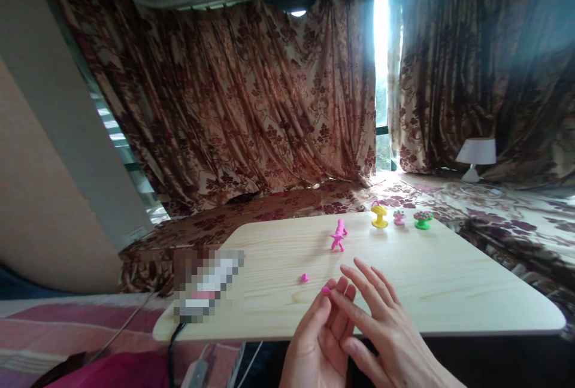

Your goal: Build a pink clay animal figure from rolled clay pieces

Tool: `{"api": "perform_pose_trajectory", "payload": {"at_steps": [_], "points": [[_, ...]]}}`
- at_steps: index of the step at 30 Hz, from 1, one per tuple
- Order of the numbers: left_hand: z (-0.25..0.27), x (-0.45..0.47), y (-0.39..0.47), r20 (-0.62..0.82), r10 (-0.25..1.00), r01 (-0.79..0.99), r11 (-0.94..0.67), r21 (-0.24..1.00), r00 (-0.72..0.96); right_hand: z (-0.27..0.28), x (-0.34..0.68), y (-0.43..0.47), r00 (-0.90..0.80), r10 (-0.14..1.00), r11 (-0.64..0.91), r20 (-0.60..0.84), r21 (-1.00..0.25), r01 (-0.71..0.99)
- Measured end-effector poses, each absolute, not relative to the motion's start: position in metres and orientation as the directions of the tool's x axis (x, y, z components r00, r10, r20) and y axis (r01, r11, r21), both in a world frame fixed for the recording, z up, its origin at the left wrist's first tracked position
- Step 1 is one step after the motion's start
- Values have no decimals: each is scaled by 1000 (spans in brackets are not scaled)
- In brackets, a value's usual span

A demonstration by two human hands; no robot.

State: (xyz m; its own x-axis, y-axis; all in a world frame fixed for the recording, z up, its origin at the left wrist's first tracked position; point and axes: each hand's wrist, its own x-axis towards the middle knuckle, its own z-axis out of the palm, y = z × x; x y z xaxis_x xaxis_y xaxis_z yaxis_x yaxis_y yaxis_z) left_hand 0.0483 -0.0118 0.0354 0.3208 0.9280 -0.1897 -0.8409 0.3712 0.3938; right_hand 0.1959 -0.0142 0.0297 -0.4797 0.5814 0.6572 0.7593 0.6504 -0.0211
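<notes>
My left hand (317,334) is palm up above the near edge of the table, its thumb and curled fingers holding a small piece of pink modelling clay (326,291). Over it, my right hand (381,316) has its fingers spread, with the index fingertip at the clay. A pink clay lump (305,278) lies on the tabletop to the left of my hands. Farther back stands a pink clay figure (338,235) with thin limbs.
Along the table's (269,256) far right edge stand a yellow mushroom-shaped model (380,216), a small pink one (399,217) and a green one with a dotted top (423,220). A blurred-out device (209,286) with a black cable lies at left. Behind is a white lamp (477,152).
</notes>
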Motion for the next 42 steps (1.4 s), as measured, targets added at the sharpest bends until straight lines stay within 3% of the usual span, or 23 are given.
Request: {"api": "perform_pose_trajectory", "payload": {"at_steps": [7,15,42], "points": [[24,48,-8,-203,953,-842,296,451,226,27,195,-16,-466,540,641,701,17,767],[37,46,-9,-201,928,-869,366,333,314,25,195,-15,-533,538,665,654,59,744],[43,43,-13,-216,910,-856,409,317,355,19,198,-11,-516,574,636,636,51,770]]}}
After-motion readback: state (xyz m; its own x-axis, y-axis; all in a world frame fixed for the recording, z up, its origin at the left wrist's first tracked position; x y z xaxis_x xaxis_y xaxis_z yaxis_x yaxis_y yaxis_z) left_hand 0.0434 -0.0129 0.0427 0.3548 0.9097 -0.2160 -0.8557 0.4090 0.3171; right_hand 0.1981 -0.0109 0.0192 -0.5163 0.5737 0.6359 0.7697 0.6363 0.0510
